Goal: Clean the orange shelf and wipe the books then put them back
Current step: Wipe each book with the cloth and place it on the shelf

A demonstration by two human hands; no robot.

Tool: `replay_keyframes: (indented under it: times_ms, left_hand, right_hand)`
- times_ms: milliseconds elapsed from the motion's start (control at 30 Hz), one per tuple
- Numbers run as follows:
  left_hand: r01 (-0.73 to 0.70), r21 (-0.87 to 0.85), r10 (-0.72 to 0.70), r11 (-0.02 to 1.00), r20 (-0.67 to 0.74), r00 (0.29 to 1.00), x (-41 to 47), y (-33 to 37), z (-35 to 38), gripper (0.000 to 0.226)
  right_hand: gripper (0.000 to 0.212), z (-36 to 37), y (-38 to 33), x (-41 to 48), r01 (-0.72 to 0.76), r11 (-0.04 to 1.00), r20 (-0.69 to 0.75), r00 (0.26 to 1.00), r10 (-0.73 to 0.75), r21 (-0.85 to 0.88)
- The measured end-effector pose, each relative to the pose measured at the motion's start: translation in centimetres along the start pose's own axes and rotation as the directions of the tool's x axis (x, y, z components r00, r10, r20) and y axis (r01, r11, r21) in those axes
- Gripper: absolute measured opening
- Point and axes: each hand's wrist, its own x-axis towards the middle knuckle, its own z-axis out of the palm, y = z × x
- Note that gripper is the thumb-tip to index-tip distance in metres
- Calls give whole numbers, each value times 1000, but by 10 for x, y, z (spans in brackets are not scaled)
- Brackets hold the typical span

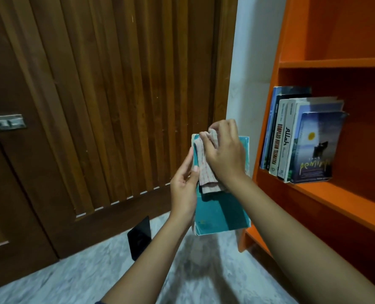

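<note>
— So, which step is this?
— Wiping a book. The left hand (185, 187) curls round the edge of a teal paperback book (223, 213), held upright beside the orange wooden shelf (335, 62). The right hand (222, 156) pinches a checked pink-and-white cloth (206, 170) against its cover.
— Next?
— Probably finishing the cover, then slotting it beside the upright row of books (302, 139).

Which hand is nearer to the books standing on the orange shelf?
The right hand. It grips the checked cloth on the cover of the teal book, just left of the standing books. The left hand holds that book's left edge, farther from them.
</note>
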Motion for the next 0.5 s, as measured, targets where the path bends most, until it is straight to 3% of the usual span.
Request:
replay_keyframes:
  times_ms: [67,133,200,267,333,433,500]
  left_hand:
    - [12,-82,-11,997,10,1000,1,1,-1,41]
    - [9,-150,-10,989,-4,1000,2,3,-1,41]
    - [9,-192,-10,981,-6,1000,2,3,1,41]
    - [22,-205,-23,978,-3,1000,3,0,5,41]
    - [56,-224,-59,973,-8,998,4,-3,10,43]
    - [77,-272,-85,959,-18,996,4,-6,12,45]
    - [62,-290,-74,955,-31,997,4,-5,8,42]
  right_hand:
    - [20,-1,13,5,10,999,-34,999,-12,-48]
    - [20,-6,33,9,-206,977,-108,974,200,-51]
    - [24,-12,50,10,-493,870,-187,854,485,5]
    - [25,-12,49,5,-584,811,-215,788,577,39]
    - [20,-4,30,-7,-486,872,-160,857,490,69]
    - [17,4,12,-34,-180,981,-83,979,186,75]
    - [22,1,29,-40,-209,977,-109,971,212,41]
